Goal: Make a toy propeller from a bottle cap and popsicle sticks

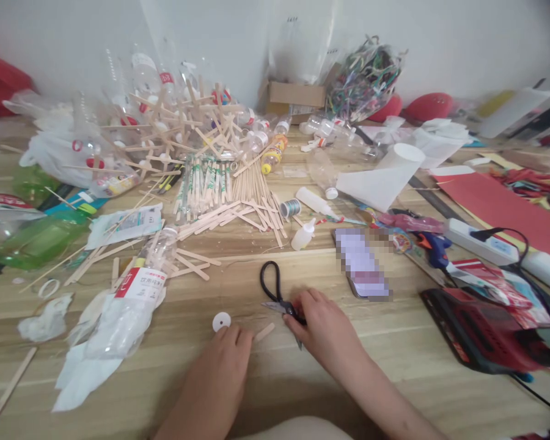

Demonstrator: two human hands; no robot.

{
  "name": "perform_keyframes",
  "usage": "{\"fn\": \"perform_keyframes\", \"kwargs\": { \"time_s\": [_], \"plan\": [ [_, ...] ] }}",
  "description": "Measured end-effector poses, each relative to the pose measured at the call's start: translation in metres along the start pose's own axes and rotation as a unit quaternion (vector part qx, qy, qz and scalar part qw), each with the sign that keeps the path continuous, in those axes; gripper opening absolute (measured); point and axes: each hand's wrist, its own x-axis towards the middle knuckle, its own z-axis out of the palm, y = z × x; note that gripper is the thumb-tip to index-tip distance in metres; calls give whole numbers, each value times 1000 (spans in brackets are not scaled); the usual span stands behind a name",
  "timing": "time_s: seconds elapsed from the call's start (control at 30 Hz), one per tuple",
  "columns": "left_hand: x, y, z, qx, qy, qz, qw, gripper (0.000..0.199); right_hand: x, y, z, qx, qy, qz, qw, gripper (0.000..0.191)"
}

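Low in the middle of the head view, my left hand [231, 360] is closed, its bent fingertips at the edge of a small white disc [221, 320] with a dark centre hole. A short piece of wooden craft stick [264, 332] pokes out beside its index finger; whether the fingers touch it is hidden. My right hand [318, 321] is closed over one handle of black-handled scissors [279, 302]. Their blades are spread apart, and the other handle loop points away from me. Right of the scissors lies a phone [360, 263], its screen blurred out.
Several loose craft sticks [224, 217] lie ahead, before plastic bottles and stick assemblies. A small glue bottle [304, 234] and a thread spool [290, 208] stand beyond the scissors. At left is a labelled water bottle [140, 293]; at right, a red-and-black power tool [481, 330] and power strip [481, 240].
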Motion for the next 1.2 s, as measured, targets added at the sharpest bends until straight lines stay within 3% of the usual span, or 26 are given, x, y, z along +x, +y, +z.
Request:
{"fn": "perform_keyframes", "kwargs": {
  "time_s": [0.4,0.7,0.83,1.03,1.1,1.2],
  "plan": [
    [6,3,-5,-7,21,-45,999,28,4,12,-6,117,-35,24,992,16],
    [4,4,-7,39,6,-37,999,30,4,16,-5,177,-18,14,984,14],
    [6,-4,-5,28,40,-37,998,26,3,16,-5,196,-2,11,981,16],
    [15,-14,-15,48,163,-61,984,25,3,17,-7,215,19,19,976,20],
    [14,-10,-18,38,149,-63,986,26,3,18,-7,220,24,21,975,20],
    [13,2,-18,-17,64,-30,997,27,4,17,-9,229,24,20,973,20]
  ]
}}
